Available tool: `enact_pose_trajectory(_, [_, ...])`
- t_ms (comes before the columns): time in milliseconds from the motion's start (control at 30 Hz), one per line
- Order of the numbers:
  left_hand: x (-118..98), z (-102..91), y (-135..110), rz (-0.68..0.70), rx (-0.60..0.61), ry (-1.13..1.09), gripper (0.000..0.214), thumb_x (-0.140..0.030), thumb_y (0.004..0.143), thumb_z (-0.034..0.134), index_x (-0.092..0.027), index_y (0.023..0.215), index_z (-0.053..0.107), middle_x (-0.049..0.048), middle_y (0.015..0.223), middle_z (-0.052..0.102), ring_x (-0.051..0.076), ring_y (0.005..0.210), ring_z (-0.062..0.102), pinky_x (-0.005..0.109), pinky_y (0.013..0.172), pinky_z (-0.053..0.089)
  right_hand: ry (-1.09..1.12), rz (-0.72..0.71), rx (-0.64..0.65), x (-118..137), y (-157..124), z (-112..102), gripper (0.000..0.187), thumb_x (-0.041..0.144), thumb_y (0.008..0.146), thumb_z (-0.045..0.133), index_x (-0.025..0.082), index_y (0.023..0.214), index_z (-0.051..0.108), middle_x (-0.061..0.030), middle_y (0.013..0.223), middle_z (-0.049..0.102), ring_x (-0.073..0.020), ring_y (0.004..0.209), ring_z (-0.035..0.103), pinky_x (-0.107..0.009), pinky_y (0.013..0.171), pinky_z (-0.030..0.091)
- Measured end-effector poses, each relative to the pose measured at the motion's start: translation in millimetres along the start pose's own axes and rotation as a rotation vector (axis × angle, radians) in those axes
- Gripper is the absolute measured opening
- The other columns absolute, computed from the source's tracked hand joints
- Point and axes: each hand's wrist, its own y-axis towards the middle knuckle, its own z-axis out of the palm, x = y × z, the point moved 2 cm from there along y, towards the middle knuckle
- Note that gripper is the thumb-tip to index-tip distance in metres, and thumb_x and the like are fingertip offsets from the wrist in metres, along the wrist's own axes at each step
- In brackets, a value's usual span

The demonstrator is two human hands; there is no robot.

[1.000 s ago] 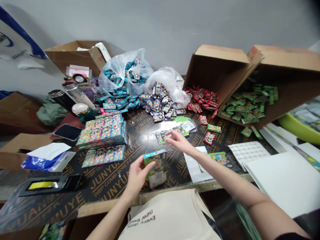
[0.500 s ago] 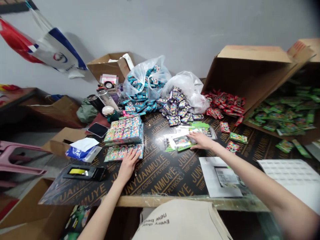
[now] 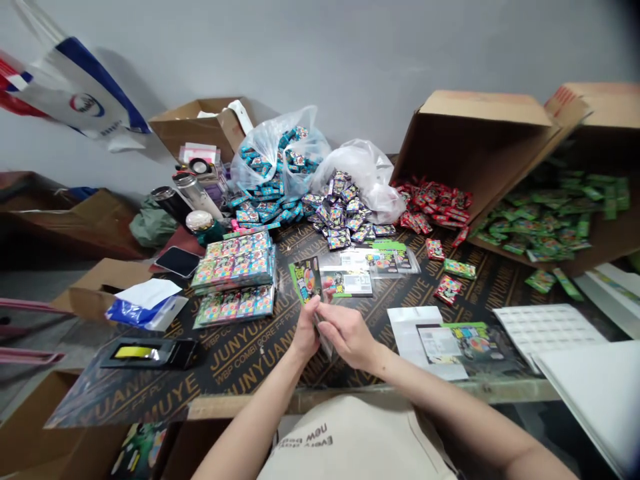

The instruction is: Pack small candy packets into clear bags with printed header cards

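Note:
Both my hands meet over the middle of the black printed board (image 3: 260,360). My left hand (image 3: 306,328) and my right hand (image 3: 347,333) are closed on a flat clear pouch with a green card (image 3: 307,279) that stands tilted up between them. Just beyond lies a loose pile of similar clear pouches (image 3: 373,263). To the left sit two stacks of colourful packed sheets (image 3: 235,267). A few small red and green packs (image 3: 447,288) lie to the right.
Two plastic bags spill blue packs (image 3: 273,180) and purple packs (image 3: 340,213) at the back. Tipped cardboard boxes hold red packs (image 3: 435,200) and green packs (image 3: 550,213). White sheets (image 3: 545,327) lie right; a tape dispenser (image 3: 147,352), phone (image 3: 177,261) and bottles (image 3: 193,193) sit left.
My left hand has left the stack of sheets and my right hand the pouch pile; both have come together near me, gripping one pouch. The view shifted slightly right.

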Motion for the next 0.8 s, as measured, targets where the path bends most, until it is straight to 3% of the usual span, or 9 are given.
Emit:
enact_pose_trajectory(133, [0.1, 7.3, -14.5, -0.210, 0.137, -0.215, 0.054, -0.058, 0.074, 0.043, -0.014, 0.100, 0.061, 0.0097, 0.093, 0.067, 0.025, 0.087, 0.062, 0.038, 0.079, 0.047, -0.011, 0.111, -0.243, -6.4, 9.8, -34.7, 0.035, 0.031, 0.080, 0.056, 0.024, 0.113, 0.051, -0.0072, 0.110, 0.056, -0.0223, 0.103, 0.051, -0.038, 0.089, 0.042])
enact_pose_trajectory(200, [0.3, 6.3, -20.2, -0.248, 0.195, -0.234, 0.047, -0.052, 0.071, 0.050, -0.015, 0.095, 0.064, 0.0097, 0.091, 0.067, 0.025, 0.087, 0.061, 0.037, 0.078, 0.047, -0.036, 0.141, -0.279, -16.6, 15.6, -49.0, 0.038, 0.034, 0.073, 0.064, 0.022, 0.108, 0.051, -0.0067, 0.101, 0.057, -0.0217, 0.094, 0.053, -0.036, 0.084, 0.042])
enact_pose_trajectory(300, [-0.8, 5.0, -22.6, -0.242, 0.218, -0.223, 0.048, -0.049, 0.068, 0.056, -0.015, 0.100, 0.063, 0.0088, 0.095, 0.066, 0.026, 0.088, 0.060, 0.035, 0.074, 0.046, -0.068, 0.115, -0.122, -22.1, 21.0, -55.2, 0.028, 0.036, 0.066, 0.070, 0.020, 0.084, 0.056, -0.0026, 0.080, 0.057, -0.0183, 0.077, 0.052, -0.033, 0.073, 0.041])
enact_pose_trajectory(400, [-8.2, 4.7, -23.1, -0.178, 0.260, -0.145, 0.057, -0.042, 0.062, 0.064, -0.016, 0.111, 0.057, 0.0071, 0.100, 0.064, 0.025, 0.091, 0.058, 0.033, 0.076, 0.044, -0.099, 0.023, 0.135, -17.4, 19.1, -54.2, 0.025, 0.037, 0.065, 0.071, 0.018, 0.067, 0.055, -0.0007, 0.069, 0.055, -0.0180, 0.075, 0.050, -0.034, 0.076, 0.038])
enact_pose_trajectory(467, [-14.7, 5.3, -25.1, -0.135, 0.298, -0.094, 0.058, -0.035, 0.060, 0.068, -0.016, 0.113, 0.056, 0.0063, 0.102, 0.063, 0.025, 0.095, 0.056, 0.033, 0.082, 0.041, -0.094, 0.005, 0.280, -15.2, 14.7, -54.6, 0.024, 0.037, 0.065, 0.071, 0.019, 0.074, 0.058, -0.0017, 0.075, 0.058, -0.0196, 0.081, 0.050, -0.036, 0.081, 0.037])
enact_pose_trajectory(567, [-20.8, 6.1, -27.5, -0.129, 0.304, -0.010, 0.046, -0.031, 0.063, 0.069, -0.015, 0.105, 0.061, 0.0057, 0.098, 0.064, 0.023, 0.093, 0.056, 0.032, 0.086, 0.039, -0.043, 0.082, 0.345, -18.7, 8.0, -56.5, 0.042, 0.036, 0.064, 0.071, 0.022, 0.101, 0.057, -0.0047, 0.093, 0.060, -0.0220, 0.091, 0.049, -0.035, 0.080, 0.041])
enact_pose_trajectory(633, [-22.3, 5.5, -26.4, -0.144, 0.251, 0.005, 0.038, -0.031, 0.066, 0.067, -0.013, 0.099, 0.063, 0.0059, 0.092, 0.066, 0.021, 0.086, 0.058, 0.030, 0.081, 0.040, 0.030, 0.123, 0.269, -23.4, 5.2, -55.9, 0.052, 0.034, 0.064, 0.072, 0.024, 0.111, 0.053, -0.0055, 0.104, 0.058, -0.0223, 0.096, 0.049, -0.034, 0.081, 0.043])
enact_pose_trajectory(767, [-21.3, 2.5, -21.7, -0.208, 0.113, -0.084, 0.037, -0.039, 0.071, 0.060, -0.011, 0.095, 0.062, 0.0057, 0.076, 0.066, 0.016, 0.065, 0.058, 0.026, 0.063, 0.043, 0.187, 0.299, -0.262, -34.2, -1.0, -49.5, 0.060, 0.035, 0.064, 0.071, 0.025, 0.118, 0.047, -0.0061, 0.115, 0.053, -0.0227, 0.109, 0.047, -0.036, 0.091, 0.039])
enact_pose_trajectory(800, [-20.9, 1.8, -21.1, -0.218, 0.088, -0.080, 0.036, -0.041, 0.073, 0.058, -0.010, 0.092, 0.063, 0.0052, 0.072, 0.065, 0.015, 0.061, 0.056, 0.025, 0.060, 0.042, 0.267, 0.379, -0.321, -36.3, -3.5, -44.6, 0.060, 0.036, 0.065, 0.071, 0.024, 0.118, 0.046, -0.0064, 0.114, 0.054, -0.0224, 0.108, 0.048, -0.035, 0.088, 0.041])
